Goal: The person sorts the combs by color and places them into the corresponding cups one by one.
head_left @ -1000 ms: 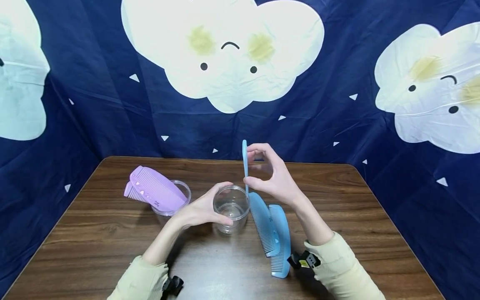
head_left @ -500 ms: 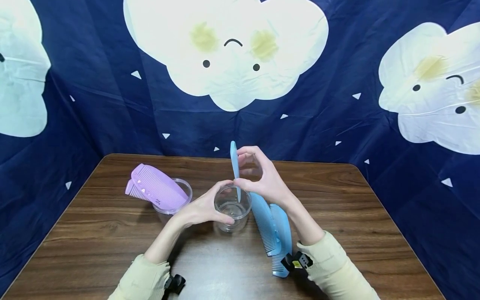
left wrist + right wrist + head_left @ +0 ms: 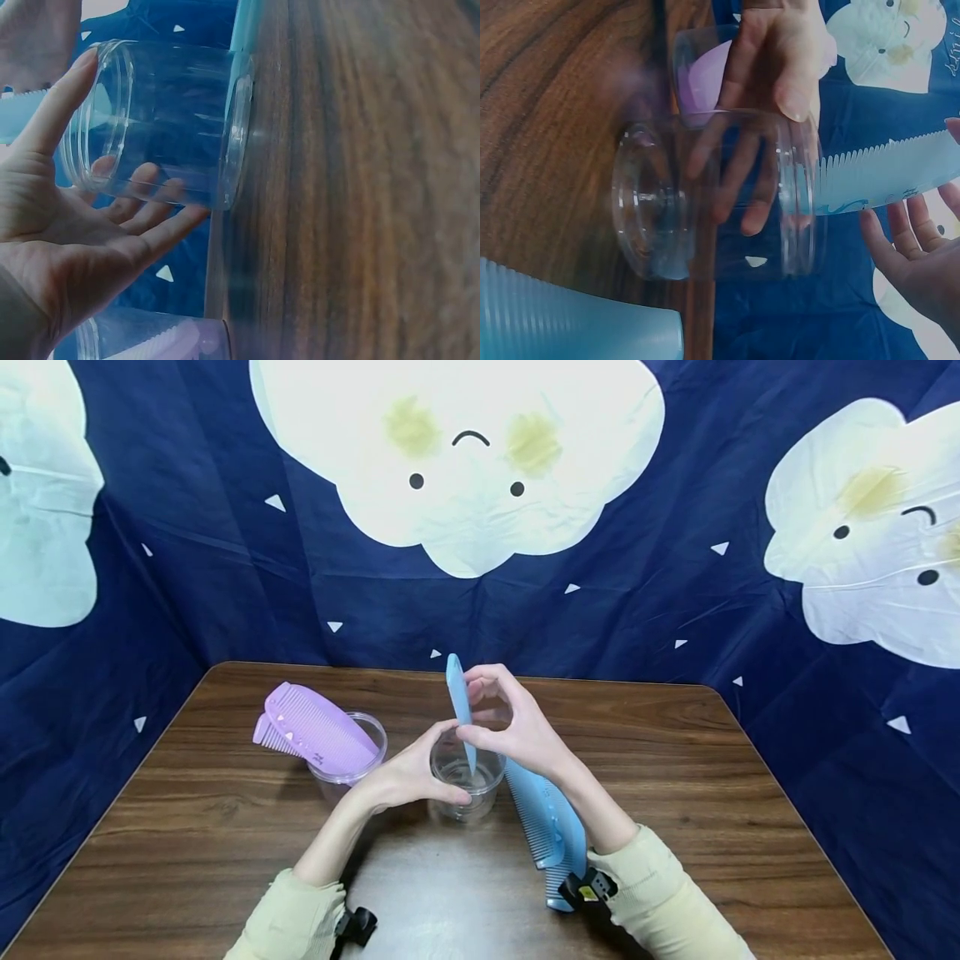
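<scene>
A clear plastic jar point(image 3: 467, 806) stands upright on the table, and my left hand point(image 3: 411, 774) holds it round its near and far sides. Above its mouth my right hand point(image 3: 517, 727) pinches a blue comb point(image 3: 458, 693) between thumb and fingers. The comb is tilted, its lower end just inside the rim, as the right wrist view also shows with the comb point(image 3: 889, 176) entering the jar point(image 3: 705, 195). On the table right of the jar lie two more blue combs point(image 3: 536, 814), overlapping, partly hidden by my right forearm.
A second clear jar point(image 3: 330, 787) stands left of my left hand, with purple combs point(image 3: 318, 731) leaning out of it to the left. The wooden table point(image 3: 187, 827) ends at a dark blue cloth point(image 3: 247, 610) printed with clouds.
My right hand has carried the blue comb leftward from beside the jar to over its mouth, then lowered its end inside. My left hand has stayed on the jar.
</scene>
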Demonstrator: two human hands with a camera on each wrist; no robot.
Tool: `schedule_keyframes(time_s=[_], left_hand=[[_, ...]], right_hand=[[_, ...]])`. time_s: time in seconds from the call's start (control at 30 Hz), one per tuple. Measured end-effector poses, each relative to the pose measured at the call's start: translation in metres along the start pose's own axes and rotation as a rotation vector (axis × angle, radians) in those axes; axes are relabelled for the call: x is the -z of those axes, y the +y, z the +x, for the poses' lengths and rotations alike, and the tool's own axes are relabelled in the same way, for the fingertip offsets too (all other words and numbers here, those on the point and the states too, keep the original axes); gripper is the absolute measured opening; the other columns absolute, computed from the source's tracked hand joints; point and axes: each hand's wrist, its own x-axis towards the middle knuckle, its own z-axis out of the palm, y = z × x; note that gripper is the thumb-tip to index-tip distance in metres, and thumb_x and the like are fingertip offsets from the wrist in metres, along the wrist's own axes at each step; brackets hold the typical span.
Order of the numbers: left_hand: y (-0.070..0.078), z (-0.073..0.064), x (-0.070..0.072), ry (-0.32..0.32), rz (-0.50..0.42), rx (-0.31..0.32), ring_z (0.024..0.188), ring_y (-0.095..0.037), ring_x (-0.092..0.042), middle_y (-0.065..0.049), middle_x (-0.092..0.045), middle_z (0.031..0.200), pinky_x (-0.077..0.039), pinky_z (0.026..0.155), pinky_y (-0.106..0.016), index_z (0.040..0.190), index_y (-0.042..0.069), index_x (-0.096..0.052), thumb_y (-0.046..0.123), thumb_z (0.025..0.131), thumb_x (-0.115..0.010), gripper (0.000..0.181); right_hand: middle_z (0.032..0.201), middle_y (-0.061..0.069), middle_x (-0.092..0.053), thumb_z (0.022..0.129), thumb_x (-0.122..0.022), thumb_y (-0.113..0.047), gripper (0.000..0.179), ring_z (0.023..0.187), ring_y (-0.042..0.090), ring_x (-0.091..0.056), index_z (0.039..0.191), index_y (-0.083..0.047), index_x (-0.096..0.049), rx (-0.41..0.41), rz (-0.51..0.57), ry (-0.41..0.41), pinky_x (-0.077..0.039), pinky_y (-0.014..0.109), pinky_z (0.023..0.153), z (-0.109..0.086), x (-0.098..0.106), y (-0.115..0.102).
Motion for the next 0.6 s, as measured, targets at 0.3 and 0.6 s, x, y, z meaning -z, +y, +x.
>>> schedule_keyframes(time_s=[0.3, 0.6], left_hand=[[-0.001, -0.002, -0.004, 0.01, -0.022, 0.008, 0.152, -0.027, -0.032, -0.004, -0.037, 0.164, -0.026, 0.124, -0.057, 0.158, 0.026, -0.03, 0.032, 0.074, -0.092, 0.105], [0.002, -0.007, -0.009, 0.003, -0.073, -0.101, 0.153, -0.022, -0.033, 0.004, -0.034, 0.166, -0.026, 0.125, -0.054, 0.161, 0.03, -0.026, 0.021, 0.074, -0.092, 0.11]], right_hand=[[0.116, 0.009, -0.063, 0.084, -0.08, -0.006, 0.058, 0.111, 0.021, -0.062, 0.134, -0.018, -0.054, -0.057, -0.03, 0.001, -0.057, 0.049, 0.099, -0.005, -0.007, 0.01], [0.116, 0.004, -0.065, 0.083, -0.084, -0.014, 0.059, 0.112, 0.019, -0.063, 0.134, -0.021, -0.055, -0.066, -0.144, 0.0, -0.053, 0.042, 0.105, -0.011, -0.014, 0.018]])
